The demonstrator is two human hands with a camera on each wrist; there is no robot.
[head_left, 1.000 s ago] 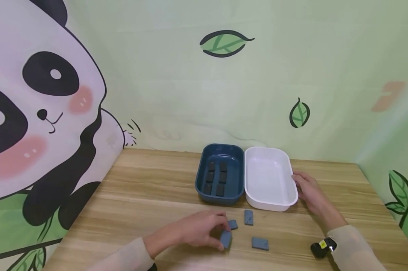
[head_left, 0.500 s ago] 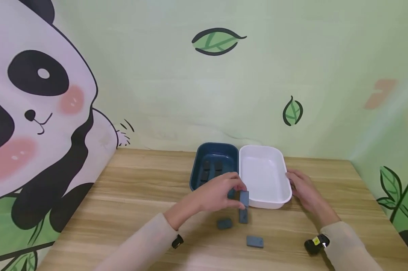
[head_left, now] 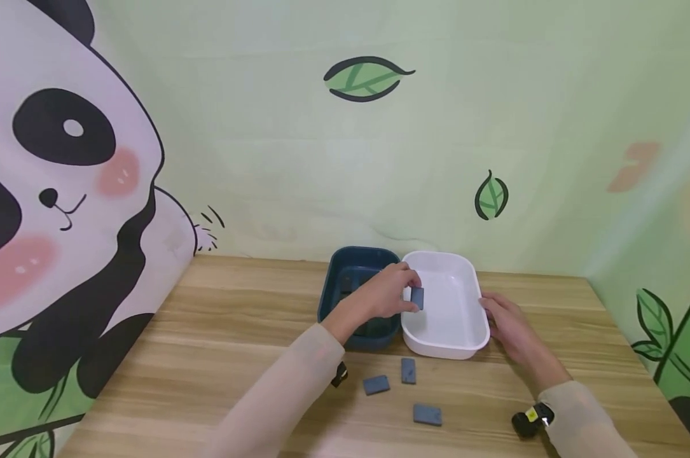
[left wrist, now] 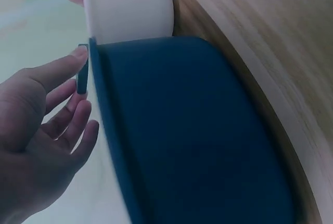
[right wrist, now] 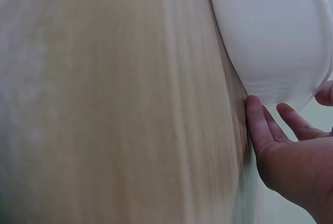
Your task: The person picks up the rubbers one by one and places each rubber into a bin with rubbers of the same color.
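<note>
My left hand pinches a small blue-grey rectangular tile between thumb and fingers, over the left side of the white tray. In the left wrist view the tile appears edge-on, near the rim of the dark blue tray. My right hand touches the white tray's right side. The right wrist view shows its fairly straight fingers against the tray's outer wall and the thumb near the rim. Three more tiles lie on the table before the trays: one left, one upright, one nearer.
Beside the white tray stands the dark blue tray, their sides touching. Dark pieces inside it are mostly hidden by my left hand and forearm. The wooden table meets a printed wall behind the trays.
My left hand has picked the tile up from the table and carried it forward and right, over the white tray. The right hand has stayed at the tray's side.
</note>
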